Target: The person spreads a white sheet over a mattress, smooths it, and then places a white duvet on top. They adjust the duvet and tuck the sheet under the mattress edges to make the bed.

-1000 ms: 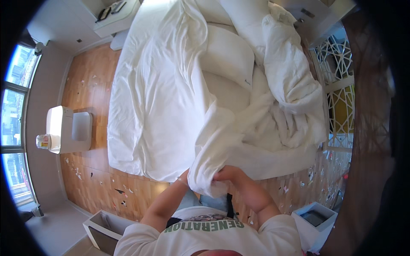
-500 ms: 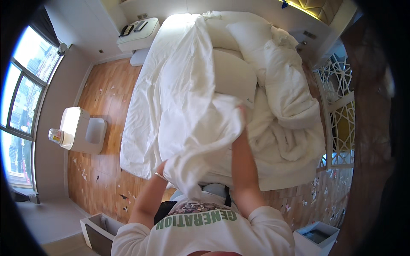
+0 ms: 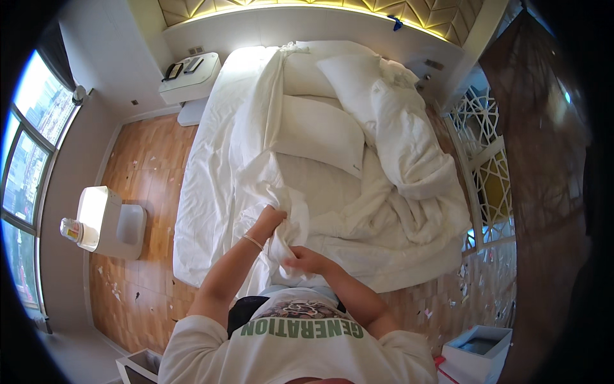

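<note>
A white sheet runs in a bunched strip down the left-middle of the bed, from the headboard end to its near edge. My left hand is closed on a gathered fold of it. Nearer to me, my right hand pinches another part of the same cloth. Beyond my hands a white pillow lies across the middle of the bed. A second pillow is propped near the headboard. On the right a rumpled white duvet lies heaped.
A white nightstand with a phone stands at the far left. Left of the bed is a white side table with a jar. Paper scraps litter the wooden floor. A lattice screen flanks the right side; a white bin stands behind.
My right hand has come down and left, drawing the raised sheet in toward my left hand. My left hand has moved up and right. The middle pillow and bed surface are now uncovered.
</note>
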Action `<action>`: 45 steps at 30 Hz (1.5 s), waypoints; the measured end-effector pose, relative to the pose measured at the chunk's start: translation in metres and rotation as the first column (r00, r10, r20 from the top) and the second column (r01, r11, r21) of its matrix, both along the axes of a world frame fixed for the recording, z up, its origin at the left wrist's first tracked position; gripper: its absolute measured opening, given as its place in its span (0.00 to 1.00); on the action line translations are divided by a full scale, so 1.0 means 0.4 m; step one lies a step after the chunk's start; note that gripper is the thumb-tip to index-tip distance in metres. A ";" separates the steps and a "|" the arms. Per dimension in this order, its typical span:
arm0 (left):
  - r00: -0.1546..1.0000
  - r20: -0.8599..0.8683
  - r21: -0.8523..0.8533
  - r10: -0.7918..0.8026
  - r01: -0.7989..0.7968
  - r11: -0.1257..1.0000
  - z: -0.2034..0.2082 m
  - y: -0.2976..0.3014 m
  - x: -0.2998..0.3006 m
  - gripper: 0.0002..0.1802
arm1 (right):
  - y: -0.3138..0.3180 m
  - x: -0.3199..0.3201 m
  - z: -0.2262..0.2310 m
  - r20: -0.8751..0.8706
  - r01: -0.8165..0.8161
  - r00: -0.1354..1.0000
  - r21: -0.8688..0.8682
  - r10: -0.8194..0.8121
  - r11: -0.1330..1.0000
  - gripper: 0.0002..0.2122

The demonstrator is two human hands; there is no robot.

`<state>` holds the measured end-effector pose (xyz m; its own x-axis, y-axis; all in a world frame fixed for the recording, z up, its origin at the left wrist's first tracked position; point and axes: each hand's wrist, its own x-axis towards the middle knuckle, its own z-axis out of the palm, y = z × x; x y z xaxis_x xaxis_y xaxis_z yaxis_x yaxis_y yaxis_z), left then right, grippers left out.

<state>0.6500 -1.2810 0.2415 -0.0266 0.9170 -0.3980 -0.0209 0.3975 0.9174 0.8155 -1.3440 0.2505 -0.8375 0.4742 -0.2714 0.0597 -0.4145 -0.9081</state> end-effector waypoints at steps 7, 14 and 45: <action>0.990 0.129 0.214 0.066 -0.093 0.972 0.136 0.034 -0.009 0.17 | 0.199 0.027 -0.123 0.224 0.676 0.737 -0.262 -0.637 0.689 0.29; 0.958 0.111 0.062 -0.266 0.261 0.963 0.165 -0.064 -0.069 0.19 | 0.380 -0.220 0.064 -0.545 0.204 0.662 -0.530 -0.515 0.823 0.23; 0.373 0.924 -0.192 0.079 0.275 0.942 0.085 -0.022 0.223 0.18 | -0.079 0.027 -0.148 0.172 0.560 0.804 0.100 -0.569 0.822 0.21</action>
<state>0.7393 -1.2897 0.2754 0.5947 0.7323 -0.3317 -0.7115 0.6715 0.2069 0.8263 -1.3757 0.1914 -0.3541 0.8620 -0.3628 -0.0044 -0.3894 -0.9211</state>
